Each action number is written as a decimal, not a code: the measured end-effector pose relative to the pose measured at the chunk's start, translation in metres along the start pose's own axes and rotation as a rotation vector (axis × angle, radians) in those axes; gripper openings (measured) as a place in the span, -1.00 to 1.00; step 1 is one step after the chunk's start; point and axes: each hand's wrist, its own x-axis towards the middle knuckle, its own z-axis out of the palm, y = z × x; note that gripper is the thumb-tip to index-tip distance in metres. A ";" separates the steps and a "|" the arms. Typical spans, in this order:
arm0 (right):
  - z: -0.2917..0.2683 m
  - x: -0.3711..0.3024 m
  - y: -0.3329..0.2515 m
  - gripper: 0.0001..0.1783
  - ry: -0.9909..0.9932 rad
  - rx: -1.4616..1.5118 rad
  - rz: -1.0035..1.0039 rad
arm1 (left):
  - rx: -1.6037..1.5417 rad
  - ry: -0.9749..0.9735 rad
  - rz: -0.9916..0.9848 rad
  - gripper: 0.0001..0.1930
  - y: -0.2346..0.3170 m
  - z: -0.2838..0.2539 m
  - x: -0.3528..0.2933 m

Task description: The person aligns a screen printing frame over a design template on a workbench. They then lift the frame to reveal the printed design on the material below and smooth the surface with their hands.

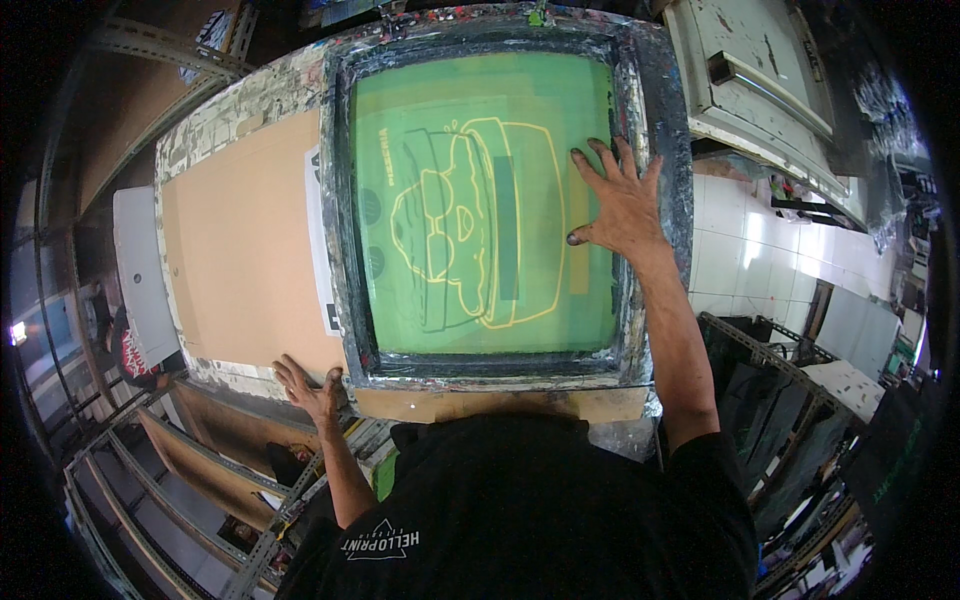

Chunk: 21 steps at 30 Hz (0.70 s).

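Note:
A screen printing frame (pixel 333 230) with a dark, ink-stained border lies flat in front of me. Its green mesh (pixel 590 90) carries a yellow line drawing turned on its side. My right hand (pixel 622 198) is spread over the right side of the mesh and frame, its fingers apart and its tips dark with stain. At the lower left, my left hand (pixel 312 393) rests with fingers apart at the near edge of a brown cardboard sheet (pixel 240 240), close to the frame's corner. Between the sheet and the frame shows a strip of white printed material (pixel 322 240).
The worktable (pixel 230 130) has a worn, paint-spattered top. Metal shelving (pixel 200 500) with boards stands at the lower left. A pale cabinet (pixel 750 70) is at the upper right, above a white tiled floor (pixel 745 255). Another rack (pixel 790 400) stands at the lower right.

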 end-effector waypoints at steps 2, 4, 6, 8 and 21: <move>-0.001 0.001 -0.001 0.29 0.001 0.002 0.001 | -0.014 -0.002 -0.004 0.37 0.001 -0.001 0.000; -0.001 0.001 -0.001 0.29 0.000 0.005 0.002 | -0.020 -0.002 -0.007 0.36 0.002 -0.001 0.000; -0.002 0.001 -0.001 0.29 -0.004 -0.001 0.006 | -0.019 0.001 -0.010 0.34 0.001 0.000 0.000; -0.002 0.001 -0.001 0.29 -0.003 0.007 0.003 | -0.022 -0.001 -0.009 0.33 -0.001 0.001 0.001; -0.007 0.000 -0.006 0.32 -0.034 0.036 0.025 | -0.016 -0.022 -0.022 0.31 -0.001 -0.001 0.000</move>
